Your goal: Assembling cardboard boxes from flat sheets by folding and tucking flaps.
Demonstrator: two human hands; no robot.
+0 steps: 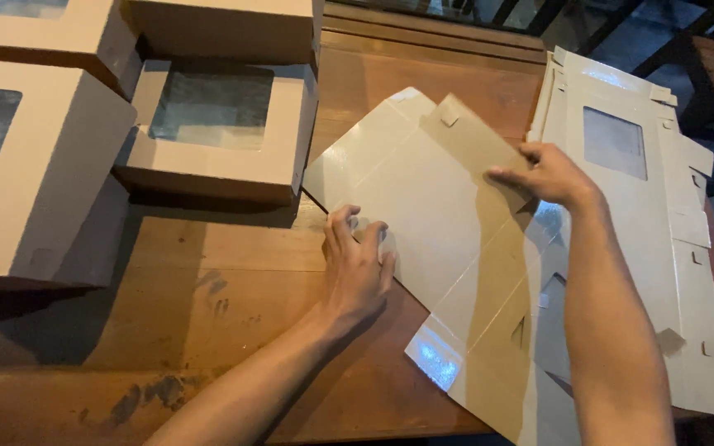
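A: Where was your left hand [357, 260] at that pt?

B: Flat, palm down, fingers spread a bit, pressing the near-left part of the flat box blank [423, 206] onto the wooden table [233, 289]. It gripped nothing, just pinned the card.

A: And your right hand [551, 175]?

B: Further out and to the right, fingers nearly closed on the edge of a folded-over brown flap [477, 140], w/ the thumb under it as far as I could tell. So you held that flap, lifted slightly off the glossy panel.

A: Which way did the blank lie?

B: Long axis ran diagonally, from far-left by the assembled window boxes [216, 124] to near-right at the table edge. The flap's crease sat between your two hands; right hand was touching it, left was a bit apart from it. A stack of unfolded blanks [671, 206] lay just beside your right forearm.
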